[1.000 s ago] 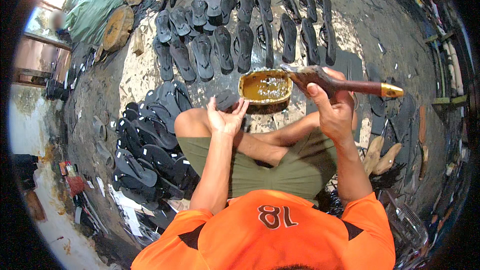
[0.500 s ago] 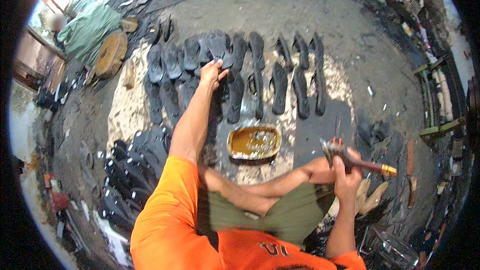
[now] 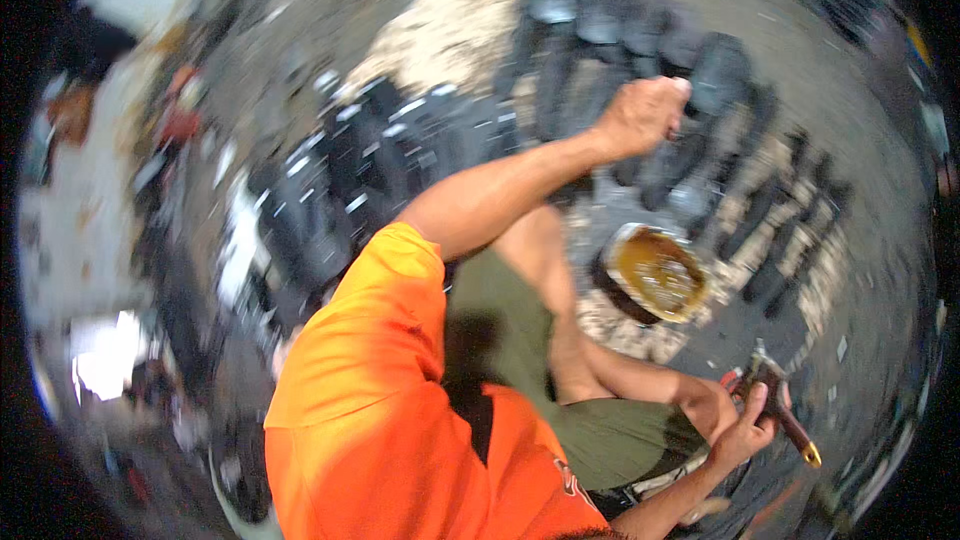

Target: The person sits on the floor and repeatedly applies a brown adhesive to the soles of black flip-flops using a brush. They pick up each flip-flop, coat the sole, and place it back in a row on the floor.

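My left hand point(image 3: 640, 120) reaches over rows of dark sandal soles, its fingers curled and its thumb tip right beside one dark sole point(image 3: 720, 70). Motion blur hides whether the fingertips still grip anything. Down at the right, above my knee, my right hand point(image 3: 745, 432) is wrapped round a dark hand tool point(image 3: 772, 392) with a metal end, a brown handle and a gold-coloured tip. Something red shows beside the tool. Between my hands, in front of my folded legs, stands a shallow tub point(image 3: 655, 275) of shiny amber-brown liquid.
A heap of black pieces with small white marks point(image 3: 335, 190) lies at my left. Under the soles a pale, stained sheet point(image 3: 450, 20) covers part of the dark floor. Clutter lines the left side, near a bright opening point(image 3: 105, 355).
My view has swung left, so the soles and tub appear farther right and tilted. My left hand has moved from the sole's end to beside it. The right hand keeps the tool.
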A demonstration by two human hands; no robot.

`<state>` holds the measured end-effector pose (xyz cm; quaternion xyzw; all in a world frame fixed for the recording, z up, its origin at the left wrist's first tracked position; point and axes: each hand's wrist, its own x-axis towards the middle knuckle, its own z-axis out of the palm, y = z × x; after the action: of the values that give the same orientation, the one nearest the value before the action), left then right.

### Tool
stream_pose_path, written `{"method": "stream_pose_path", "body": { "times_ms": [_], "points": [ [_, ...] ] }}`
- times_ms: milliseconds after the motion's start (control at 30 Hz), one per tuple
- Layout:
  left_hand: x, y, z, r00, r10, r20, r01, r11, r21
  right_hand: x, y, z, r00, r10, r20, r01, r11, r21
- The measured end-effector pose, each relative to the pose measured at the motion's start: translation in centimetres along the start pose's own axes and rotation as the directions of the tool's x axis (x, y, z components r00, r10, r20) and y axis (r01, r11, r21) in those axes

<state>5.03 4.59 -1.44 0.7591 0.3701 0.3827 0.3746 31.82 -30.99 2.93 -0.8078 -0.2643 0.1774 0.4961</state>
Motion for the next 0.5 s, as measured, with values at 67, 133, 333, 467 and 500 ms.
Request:
{"method": "stream_pose_path", "body": {
  "times_ms": [67, 133, 333, 467, 500],
  "points": [
    [-8.8, 5.4, -6.8, 0.949, -0.282, -0.140, 0.270, 0.958, -0.102, 0.5, -0.1, 1.6, 0.971, 0.169, 0.171, -0.162, 0.985, -0.056],
    [-16.2, 8.3, -12.8, 0.878, -0.147, -0.455, 0.170, 0.985, 0.010, 0.6, -0.7, 3.4, 0.969, 0.078, 0.236, -0.063, 0.995, -0.071],
    [-34.5, 6.9, -23.1, 0.615, -0.063, -0.786, 0.788, 0.084, 0.610, 0.1, -3.9, 8.3, 0.910, 0.045, 0.413, -0.110, 0.985, 0.135],
    [-37.5, 6.1, -24.3, 0.582, -0.303, -0.754, 0.806, 0.091, 0.585, 1.2, -3.2, 13.4, 0.736, -0.145, 0.661, 0.347, 0.920, -0.185],
    [-37.5, 6.6, -24.6, 0.606, -0.222, -0.764, 0.783, 0.332, 0.525, 2.4, 0.0, 15.1, 0.735, -0.123, 0.667, 0.276, 0.953, -0.128]
  ]
}}
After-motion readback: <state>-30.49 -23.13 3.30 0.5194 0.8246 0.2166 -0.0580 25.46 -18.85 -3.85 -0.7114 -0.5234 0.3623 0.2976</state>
